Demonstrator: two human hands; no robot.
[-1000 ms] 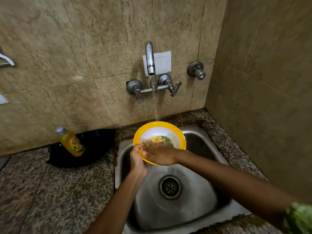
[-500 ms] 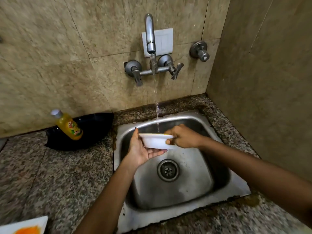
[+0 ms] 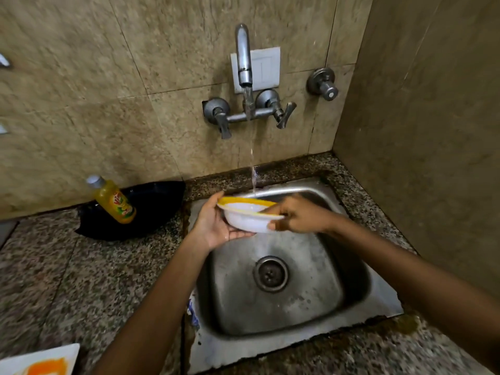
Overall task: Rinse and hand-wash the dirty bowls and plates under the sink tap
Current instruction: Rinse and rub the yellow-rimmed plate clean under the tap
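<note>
A white bowl with a yellow rim [image 3: 244, 219] is held level over the back of the steel sink [image 3: 297, 307], right under the water running from the wall tap [image 3: 243, 58]. My left hand [image 3: 213, 226] cups the bowl from below on its left side. My right hand [image 3: 300, 215] grips the bowl's right rim, fingers reaching over the edge into it. The inside of the bowl is mostly hidden from this angle. A white plate with orange residue [image 3: 38, 361] lies at the bottom left corner of the counter.
A yellow dish-soap bottle [image 3: 115, 200] leans in a black pan [image 3: 146, 212] on the granite counter left of the sink. The drain [image 3: 270, 273] sits open mid-basin. A tiled wall rises close on the right, with a separate valve [image 3: 323, 83] beside the tap.
The bowl went from tilted towards me, showing food residue, to held level under the stream. My left hand shifted beneath it and my right hand to its right rim.
</note>
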